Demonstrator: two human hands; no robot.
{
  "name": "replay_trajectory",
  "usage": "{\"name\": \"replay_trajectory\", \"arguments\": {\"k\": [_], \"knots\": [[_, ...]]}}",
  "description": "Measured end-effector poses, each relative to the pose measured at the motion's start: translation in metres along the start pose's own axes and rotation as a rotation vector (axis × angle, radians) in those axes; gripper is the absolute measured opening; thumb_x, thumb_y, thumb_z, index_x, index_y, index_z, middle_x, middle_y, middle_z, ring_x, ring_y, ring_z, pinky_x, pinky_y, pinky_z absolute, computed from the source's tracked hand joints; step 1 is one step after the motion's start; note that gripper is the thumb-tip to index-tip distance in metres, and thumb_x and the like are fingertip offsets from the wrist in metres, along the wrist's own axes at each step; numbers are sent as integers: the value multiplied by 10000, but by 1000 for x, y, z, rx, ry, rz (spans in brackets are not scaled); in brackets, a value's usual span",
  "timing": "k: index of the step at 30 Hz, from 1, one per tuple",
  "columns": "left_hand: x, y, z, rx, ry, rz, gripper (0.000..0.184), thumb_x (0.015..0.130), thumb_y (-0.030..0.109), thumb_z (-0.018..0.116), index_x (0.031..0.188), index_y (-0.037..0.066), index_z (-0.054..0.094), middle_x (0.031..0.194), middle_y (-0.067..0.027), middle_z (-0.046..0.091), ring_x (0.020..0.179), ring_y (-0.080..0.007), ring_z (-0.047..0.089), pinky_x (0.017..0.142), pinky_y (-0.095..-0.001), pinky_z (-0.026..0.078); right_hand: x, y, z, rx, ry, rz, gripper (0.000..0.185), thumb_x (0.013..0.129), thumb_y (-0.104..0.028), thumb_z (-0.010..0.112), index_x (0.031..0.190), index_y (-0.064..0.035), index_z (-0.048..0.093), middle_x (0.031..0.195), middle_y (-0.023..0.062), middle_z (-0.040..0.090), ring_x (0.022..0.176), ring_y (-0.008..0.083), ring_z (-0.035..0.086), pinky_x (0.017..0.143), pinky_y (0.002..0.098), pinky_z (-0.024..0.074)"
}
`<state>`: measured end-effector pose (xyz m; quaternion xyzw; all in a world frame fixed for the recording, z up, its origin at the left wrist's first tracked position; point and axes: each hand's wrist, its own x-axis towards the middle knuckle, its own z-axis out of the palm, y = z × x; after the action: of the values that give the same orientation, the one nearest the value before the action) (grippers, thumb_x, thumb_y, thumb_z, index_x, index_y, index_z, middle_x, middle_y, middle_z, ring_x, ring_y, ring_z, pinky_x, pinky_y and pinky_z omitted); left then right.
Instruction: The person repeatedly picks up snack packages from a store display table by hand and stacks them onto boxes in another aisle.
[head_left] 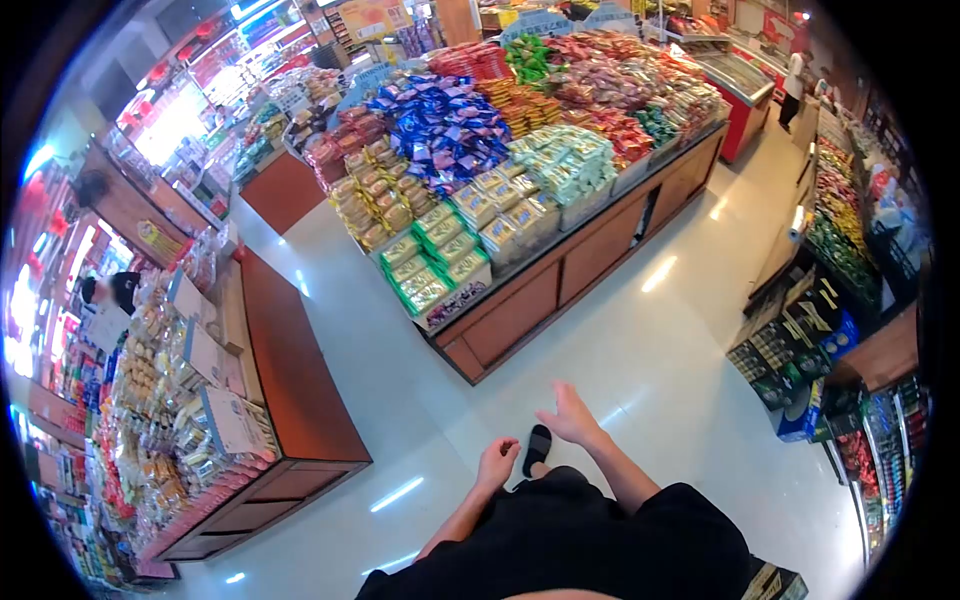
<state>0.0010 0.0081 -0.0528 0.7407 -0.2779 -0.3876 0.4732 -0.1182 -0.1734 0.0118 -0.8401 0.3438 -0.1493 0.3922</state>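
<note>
My left hand point(497, 463) hangs in front of my body over the floor, its fingers loosely curled inward, with nothing visible in it. Farther forward, my right hand point(570, 413) is held out over the tiles, thumb and fingers apart and nothing in it. Neither hand touches anything. Below and between them shows one foot in a dark slipper point(537, 450). Nearest ahead is the corner of a large wooden display stand point(510, 318), heaped with wrapped snacks. Its front corner carries green-edged packs point(432, 258), and blue packets point(440, 125) are piled behind them.
On the left stands another wooden counter point(300, 370) with bagged goods and white signs point(238, 420). Stacked boxes point(800, 335) and shelves line the right side. A shiny tiled aisle point(655, 270) runs toward a red freezer point(748, 120) and a distant person point(794, 85).
</note>
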Motion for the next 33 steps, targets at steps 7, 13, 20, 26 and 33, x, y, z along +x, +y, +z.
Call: {"name": "replay_trajectory", "arguments": {"k": [7, 13, 20, 26, 33], "knots": [[106, 43, -59, 13, 126, 0, 234, 893, 164, 629, 1063, 4, 617, 917, -83, 668, 841, -148, 617, 766, -290, 496, 125, -25, 1, 122, 8, -36, 684, 793, -262, 705, 1312, 55, 391, 1236, 250, 499, 1129, 364, 517, 954, 409, 433], [166, 48, -79, -202, 185, -64, 227, 895, 131, 620, 1074, -7, 594, 934, -67, 650, 857, -135, 601, 776, -270, 487, 194, -39, 16, 139, -100, -23, 693, 801, -285, 702, 1318, 57, 392, 1267, 256, 487, 1169, 379, 493, 1005, 417, 394], [265, 77, -103, -245, 102, -53, 212, 896, 146, 612, 1048, 1, 592, 870, -39, 619, 793, -118, 578, 749, -270, 485, 297, -50, 39, 176, -122, 126, 693, 795, -296, 697, 1310, 66, 406, 1309, 279, 461, 1242, 387, 441, 1040, 417, 367], [388, 86, -148, -57, 130, -52, 381, 885, 237, 636, 1156, -17, 549, 992, -120, 637, 883, -197, 618, 801, -320, 491, 417, -55, 50, 149, -117, 228, 681, 801, -305, 690, 1310, 57, 420, 1327, 271, 463, 1252, 385, 443, 1050, 407, 357], [485, 72, -164, -103, 187, -129, 471, 861, 317, 668, 1117, -46, 509, 1009, -152, 590, 931, -250, 569, 833, -363, 458, 480, -26, 97, 121, 40, 181, 553, 767, -214, 650, 1208, 54, 452, 1217, 291, 485, 1141, 426, 489, 983, 445, 401]]}}
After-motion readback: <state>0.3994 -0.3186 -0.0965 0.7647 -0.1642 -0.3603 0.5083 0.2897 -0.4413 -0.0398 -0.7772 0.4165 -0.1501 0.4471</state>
